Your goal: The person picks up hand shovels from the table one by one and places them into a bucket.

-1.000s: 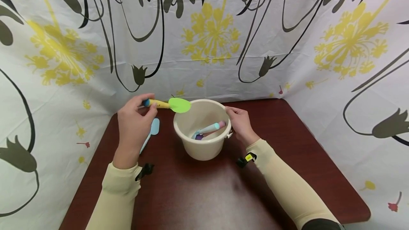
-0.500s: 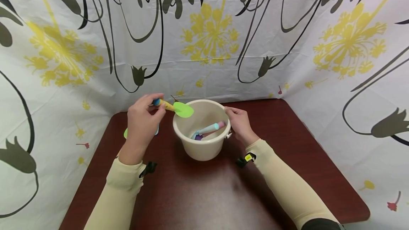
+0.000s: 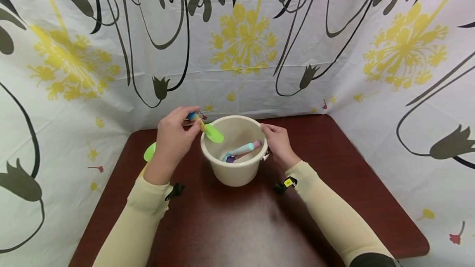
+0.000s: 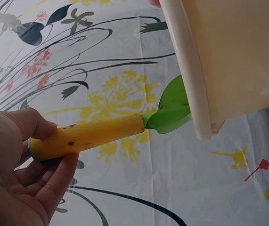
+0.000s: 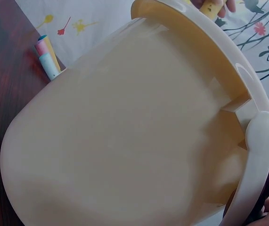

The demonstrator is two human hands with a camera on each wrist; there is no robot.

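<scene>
My left hand (image 3: 171,141) pinches the yellow handle of a toy shovel (image 3: 214,134) near its blue end. In the head view its green blade tips down over the left part of the cream bucket's (image 3: 236,175) mouth. From the left wrist view, the thumb and fingers lie around the handle (image 4: 92,137), and the bucket rim (image 4: 195,80) hides part of the blade. My right hand (image 3: 279,143) grips the bucket's right rim. Inside the bucket lie a light-blue handle (image 3: 242,149) and a pinkish one (image 3: 257,144); their lower ends overlap.
Behind my left wrist, a second green blade (image 3: 150,151) lies on the dark red table (image 3: 237,226). Past the bucket, the right wrist view shows light-blue, pink and yellow handle ends (image 5: 48,63). A patterned cloth (image 3: 237,90) hangs around the back and sides.
My left hand has moved right with the toy shovel, whose blade now points down toward the bucket. The light-blue tool on the table became hidden, and the second green blade came into view.
</scene>
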